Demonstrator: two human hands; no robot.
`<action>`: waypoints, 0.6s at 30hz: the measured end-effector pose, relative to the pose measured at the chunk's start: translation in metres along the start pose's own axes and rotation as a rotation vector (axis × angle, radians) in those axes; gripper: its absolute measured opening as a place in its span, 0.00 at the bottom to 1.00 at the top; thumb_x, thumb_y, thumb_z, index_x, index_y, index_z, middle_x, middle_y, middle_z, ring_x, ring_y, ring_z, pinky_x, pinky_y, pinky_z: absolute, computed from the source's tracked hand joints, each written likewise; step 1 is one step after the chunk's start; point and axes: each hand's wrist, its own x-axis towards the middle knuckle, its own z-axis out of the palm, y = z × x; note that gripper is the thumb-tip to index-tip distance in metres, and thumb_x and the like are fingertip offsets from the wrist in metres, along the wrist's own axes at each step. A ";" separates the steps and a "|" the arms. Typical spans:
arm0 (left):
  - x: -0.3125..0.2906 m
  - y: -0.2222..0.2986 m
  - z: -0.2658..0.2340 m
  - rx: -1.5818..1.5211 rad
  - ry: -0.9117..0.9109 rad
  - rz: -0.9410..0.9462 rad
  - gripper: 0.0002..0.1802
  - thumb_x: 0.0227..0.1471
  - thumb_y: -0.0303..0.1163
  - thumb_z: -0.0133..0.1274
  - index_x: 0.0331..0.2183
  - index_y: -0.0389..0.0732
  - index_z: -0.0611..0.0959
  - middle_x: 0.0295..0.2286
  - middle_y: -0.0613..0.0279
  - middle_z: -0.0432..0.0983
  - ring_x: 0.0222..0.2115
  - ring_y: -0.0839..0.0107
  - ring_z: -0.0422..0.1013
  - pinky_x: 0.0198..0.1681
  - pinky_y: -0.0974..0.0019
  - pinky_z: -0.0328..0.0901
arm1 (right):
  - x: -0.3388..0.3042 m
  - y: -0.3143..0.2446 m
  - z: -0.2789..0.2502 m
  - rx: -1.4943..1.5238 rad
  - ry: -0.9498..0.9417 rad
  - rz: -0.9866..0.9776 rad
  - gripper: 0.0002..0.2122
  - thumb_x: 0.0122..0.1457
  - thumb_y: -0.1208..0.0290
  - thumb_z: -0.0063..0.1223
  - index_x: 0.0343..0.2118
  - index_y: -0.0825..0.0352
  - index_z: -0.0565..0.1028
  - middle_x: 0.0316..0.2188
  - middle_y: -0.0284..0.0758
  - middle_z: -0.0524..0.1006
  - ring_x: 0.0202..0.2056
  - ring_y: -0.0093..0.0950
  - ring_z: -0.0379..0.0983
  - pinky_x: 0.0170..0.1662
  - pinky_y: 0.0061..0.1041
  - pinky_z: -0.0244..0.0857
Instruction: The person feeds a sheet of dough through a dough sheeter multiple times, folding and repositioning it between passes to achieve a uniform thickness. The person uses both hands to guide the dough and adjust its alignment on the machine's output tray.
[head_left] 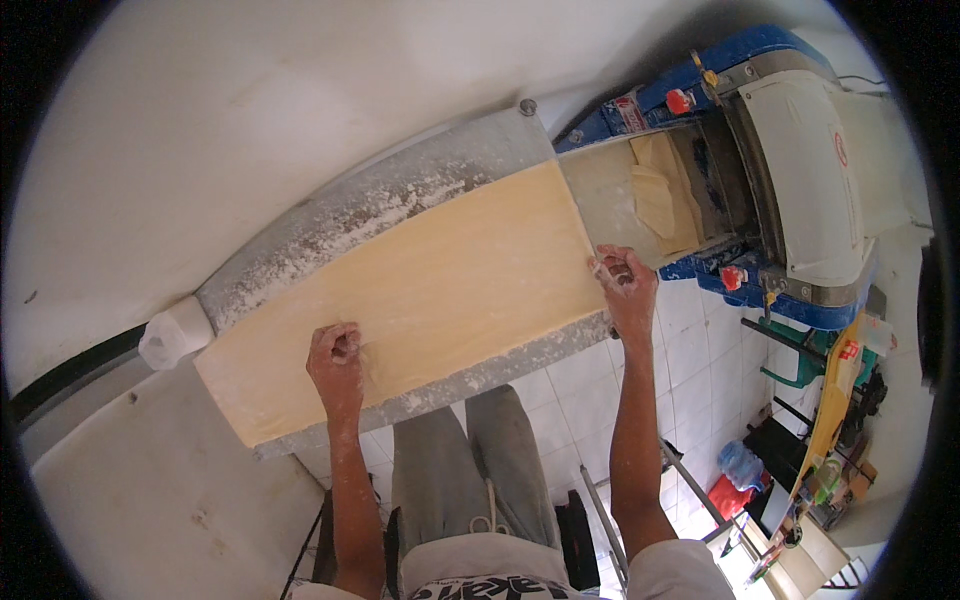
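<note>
A long, pale yellow dough sheet (420,290) lies flat and slightly slanted across a floured metal table (350,205). My left hand (335,365) is over the sheet's near side, left of its middle. Its fingers are curled in, and what they hold, if anything, is hidden. At the sheet's right end is my right hand (627,285), with thumb and fingers pinched at the edge of the dough. Both hands are dusted with flour.
To the right stands a blue dough roller machine (765,50) with red knobs and a white cover. Folded dough pieces (665,195) lie on its feed tray. A white roll (178,335) sits at the table's left end. A white wall (250,110) rises behind.
</note>
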 end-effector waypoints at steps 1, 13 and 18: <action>0.001 0.002 0.001 0.009 0.007 0.004 0.09 0.50 0.16 0.60 0.36 0.36 0.85 0.31 0.61 0.77 0.27 0.73 0.71 0.33 0.69 0.68 | 0.000 0.000 0.000 -0.007 0.001 0.001 0.11 0.54 0.75 0.68 0.41 0.67 0.82 0.28 0.32 0.80 0.27 0.21 0.72 0.34 0.22 0.68; 0.000 0.055 0.062 0.343 -0.151 0.309 0.37 0.57 0.41 0.58 0.63 0.39 0.66 0.67 0.46 0.50 0.69 0.47 0.45 0.69 0.44 0.42 | 0.008 -0.064 0.089 -0.526 -0.275 -0.800 0.29 0.62 0.54 0.56 0.64 0.56 0.66 0.70 0.43 0.56 0.71 0.45 0.50 0.69 0.45 0.48; 0.013 0.023 0.067 0.606 -0.272 0.395 0.47 0.57 0.48 0.57 0.68 0.38 0.57 0.70 0.44 0.41 0.71 0.47 0.37 0.71 0.40 0.34 | 0.040 -0.047 0.088 -0.716 -0.211 -0.755 0.34 0.66 0.48 0.47 0.72 0.52 0.55 0.74 0.42 0.47 0.74 0.45 0.39 0.73 0.49 0.36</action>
